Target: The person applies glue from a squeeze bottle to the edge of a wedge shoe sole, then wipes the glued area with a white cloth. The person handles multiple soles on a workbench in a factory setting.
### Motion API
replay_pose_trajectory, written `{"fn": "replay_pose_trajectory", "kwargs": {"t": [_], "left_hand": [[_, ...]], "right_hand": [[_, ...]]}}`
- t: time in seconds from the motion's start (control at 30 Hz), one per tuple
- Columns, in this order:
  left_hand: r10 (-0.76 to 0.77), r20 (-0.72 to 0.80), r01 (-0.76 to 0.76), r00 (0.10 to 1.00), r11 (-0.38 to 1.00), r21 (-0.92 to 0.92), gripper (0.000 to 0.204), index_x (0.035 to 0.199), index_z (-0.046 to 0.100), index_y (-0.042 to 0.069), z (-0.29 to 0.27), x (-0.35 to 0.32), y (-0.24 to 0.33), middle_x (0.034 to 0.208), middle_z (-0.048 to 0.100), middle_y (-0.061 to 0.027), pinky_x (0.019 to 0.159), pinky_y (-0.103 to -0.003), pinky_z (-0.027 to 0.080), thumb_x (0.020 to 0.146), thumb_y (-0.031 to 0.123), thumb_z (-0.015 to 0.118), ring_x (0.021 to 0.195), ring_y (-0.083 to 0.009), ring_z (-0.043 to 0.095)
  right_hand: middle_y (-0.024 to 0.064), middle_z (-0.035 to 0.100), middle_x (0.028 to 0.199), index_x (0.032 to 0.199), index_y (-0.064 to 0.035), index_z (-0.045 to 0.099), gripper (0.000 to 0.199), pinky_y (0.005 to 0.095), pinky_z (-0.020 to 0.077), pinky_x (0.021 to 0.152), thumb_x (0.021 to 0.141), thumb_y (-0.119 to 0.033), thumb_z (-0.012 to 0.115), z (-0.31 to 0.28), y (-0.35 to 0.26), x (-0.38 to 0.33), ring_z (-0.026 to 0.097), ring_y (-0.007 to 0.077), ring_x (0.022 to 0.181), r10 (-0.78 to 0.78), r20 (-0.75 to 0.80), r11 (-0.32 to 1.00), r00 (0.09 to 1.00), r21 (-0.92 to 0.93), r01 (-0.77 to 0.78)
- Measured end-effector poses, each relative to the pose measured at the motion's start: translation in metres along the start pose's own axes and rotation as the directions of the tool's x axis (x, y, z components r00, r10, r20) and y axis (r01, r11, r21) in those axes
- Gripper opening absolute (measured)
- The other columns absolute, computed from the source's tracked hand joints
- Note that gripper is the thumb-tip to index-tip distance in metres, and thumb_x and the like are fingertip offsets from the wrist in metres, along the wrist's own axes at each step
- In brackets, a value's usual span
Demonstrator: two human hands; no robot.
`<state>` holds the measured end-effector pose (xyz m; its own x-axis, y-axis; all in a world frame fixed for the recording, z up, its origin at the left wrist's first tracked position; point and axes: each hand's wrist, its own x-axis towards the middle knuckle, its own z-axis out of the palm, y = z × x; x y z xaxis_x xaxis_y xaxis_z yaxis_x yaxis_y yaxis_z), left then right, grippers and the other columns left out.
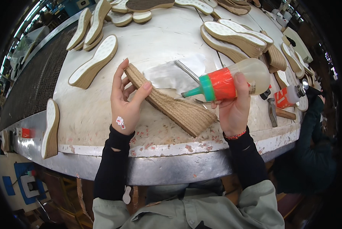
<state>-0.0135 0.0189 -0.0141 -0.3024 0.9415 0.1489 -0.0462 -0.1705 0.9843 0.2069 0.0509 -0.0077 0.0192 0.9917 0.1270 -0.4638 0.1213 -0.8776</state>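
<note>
Holding a bottle [223, 84] aloft in the right grip [235, 111], partly hiding a rod [187, 71]. Surrounded by soles [236, 35] toward the table's [90, 126] far edge, with a hammer [272, 112] near the right front corner. Pinching a wedge [175, 105] in the left grip [126, 100], slanting toward the front edge, with thumb nearest.

A broad, off-white worktable with a scuffed, stained top [90, 107] fills the middle, a thin dark seam running in from its far edge. Along its near edge runs a smooth, silver metal strip [171, 168]. Beyond the left edge lies a flat, dark brown, textured band [37, 68] bordered by pale metal edging [55, 28]. Bright white streaks of light [30, 14] shine past the far left corner. Below the near left corner, dim brown framework [62, 189] shows.
</note>
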Motion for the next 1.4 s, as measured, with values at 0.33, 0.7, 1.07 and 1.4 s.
{"fn": "replay_pose_trajectory", "kwargs": {"t": [0.33,0.7,1.07,1.4], "left_hand": [[0.042,0.002,-0.042,0.999,0.999,0.031,0.062,0.135,0.038,0.002,0.006,-0.007,-0.001,0.109,0.053,-0.0128,0.081,-0.028,0.048,0.081,0.013,0.068,0.093,-0.0176,0.056],[0.047,-0.015,-0.047,0.999,0.999,0.028,0.061,0.133,0.04,0.001,0.007,-0.007,-0.002,0.109,0.053,-0.0123,0.08,-0.028,0.048,0.081,0.013,0.069,0.094,-0.0174,0.056],[0.047,-0.02,-0.046,0.999,0.999,0.023,0.06,0.132,0.041,0.001,0.007,-0.008,-0.001,0.11,0.054,-0.0117,0.081,-0.028,0.048,0.08,0.012,0.069,0.093,-0.0168,0.056],[0.058,-0.019,-0.058,0.998,0.998,0.023,0.059,0.132,0.041,0.001,0.006,-0.008,-0.003,0.11,0.054,-0.012,0.082,-0.028,0.047,0.08,0.012,0.069,0.094,-0.0169,0.056]], "right_hand": [[0.0068,0.063,0.086,0.106,-0.0035,0.051,0.035,0.0255,0.0487,0.044,0.09,-0.035,0.056,0.013,-0.003,-0.008,0.063,0.0131,0.066,-0.028,-0.014,0.99,1.0,-0.135,0.026],[0.0081,0.062,0.086,0.102,-0.0013,0.055,0.037,0.0262,0.048,0.041,0.084,-0.031,0.067,0.015,0.001,-0.007,0.063,0.0146,0.066,-0.029,-0.085,0.998,0.996,-0.057,0.024],[0.0071,0.062,0.085,0.1,-0.003,0.055,0.032,0.0264,0.0469,0.04,0.085,-0.029,0.066,0.014,0.002,-0.005,0.063,0.0147,0.065,-0.048,-0.089,0.998,0.995,-0.037,0.045],[0.0069,0.062,0.086,0.101,-0.0031,0.055,0.032,0.0258,0.0463,0.04,0.085,-0.029,0.066,0.013,0.003,-0.005,0.063,0.014,0.066,-0.042,-0.099,0.999,0.994,-0.031,0.039]]}}
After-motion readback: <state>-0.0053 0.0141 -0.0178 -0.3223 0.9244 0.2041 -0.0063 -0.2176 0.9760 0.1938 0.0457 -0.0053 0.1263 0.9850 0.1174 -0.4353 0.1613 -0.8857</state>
